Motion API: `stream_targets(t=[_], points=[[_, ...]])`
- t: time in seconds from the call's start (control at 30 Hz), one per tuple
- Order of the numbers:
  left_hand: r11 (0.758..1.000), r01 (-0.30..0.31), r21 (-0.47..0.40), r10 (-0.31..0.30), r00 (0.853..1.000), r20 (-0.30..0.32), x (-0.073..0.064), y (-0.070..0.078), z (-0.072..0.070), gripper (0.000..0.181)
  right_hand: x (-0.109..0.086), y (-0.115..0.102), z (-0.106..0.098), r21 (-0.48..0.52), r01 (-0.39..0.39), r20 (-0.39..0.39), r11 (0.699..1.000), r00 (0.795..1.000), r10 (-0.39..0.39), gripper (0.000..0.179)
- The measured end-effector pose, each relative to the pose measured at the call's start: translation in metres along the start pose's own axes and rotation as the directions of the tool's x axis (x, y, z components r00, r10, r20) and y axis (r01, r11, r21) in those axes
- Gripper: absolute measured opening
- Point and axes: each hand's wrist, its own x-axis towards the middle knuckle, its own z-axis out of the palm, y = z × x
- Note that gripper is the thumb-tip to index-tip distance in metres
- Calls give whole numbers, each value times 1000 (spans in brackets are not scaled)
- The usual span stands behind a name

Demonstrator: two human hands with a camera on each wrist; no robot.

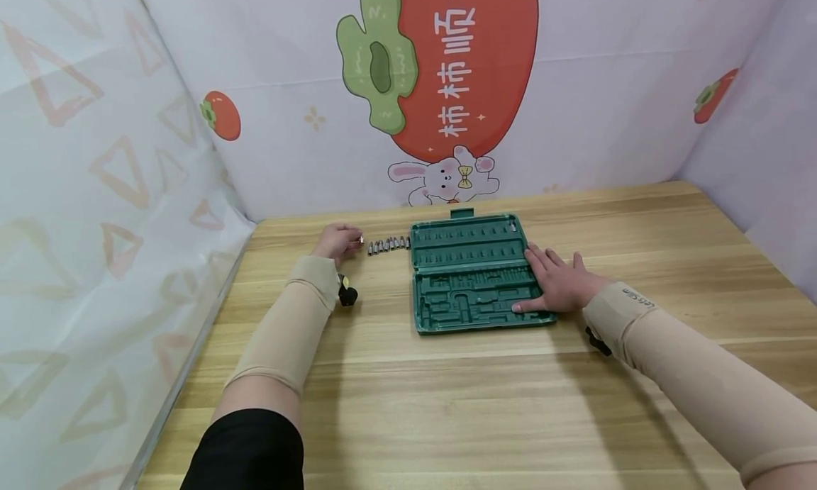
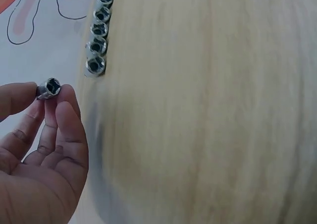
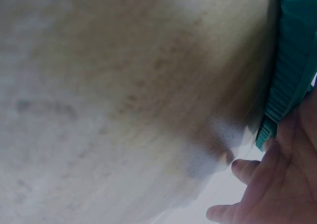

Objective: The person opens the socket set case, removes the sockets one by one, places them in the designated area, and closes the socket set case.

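Note:
My left hand (image 1: 338,242) pinches a small silver socket (image 2: 51,87) between thumb and fingertips, its hollow end showing in the left wrist view. Beside it, several more sockets (image 1: 388,245) stand in a row on the table, reaching to the left edge of a green tool case (image 1: 469,269). That case lies unfolded, with moulded slots in both halves. One small silver piece (image 1: 513,226) sits at the top right corner of its upper half. My right hand (image 1: 563,281) rests with spread fingers across the case's right edge, its thumb over the lower half.
The wooden table (image 1: 447,405) carries the case near its far side. Behind it hangs a white cloth backdrop (image 1: 281,149) printed with a large red persimmon and a rabbit. White cloth (image 1: 83,263) also closes off the left side.

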Motion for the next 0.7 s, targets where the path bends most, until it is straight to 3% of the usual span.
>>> stream_targets(t=[0.2, 0.43, 0.57, 0.7], points=[[993, 14, 120, -15, 1000, 10, 6, -7, -5, 37, 1, 0, 1, -4, -3, -2, 1000, 1000, 3, 120], [975, -21, 221, 14, 999, 34, 8, -9, -7, 35, 2, 0, 2, -2, 0, -1, 1000, 1000, 0, 121], [954, -48, 295, 36, 998, 45, 9, -7, -7, 33, 2, 1, 1, 7, -2, 5, 1000, 1000, 2, 122], [917, -73, 392, 56, 997, 56, 9, -7, -6, 34, 3, 4, 3, 22, -1, 2, 1000, 1000, 1, 124]])
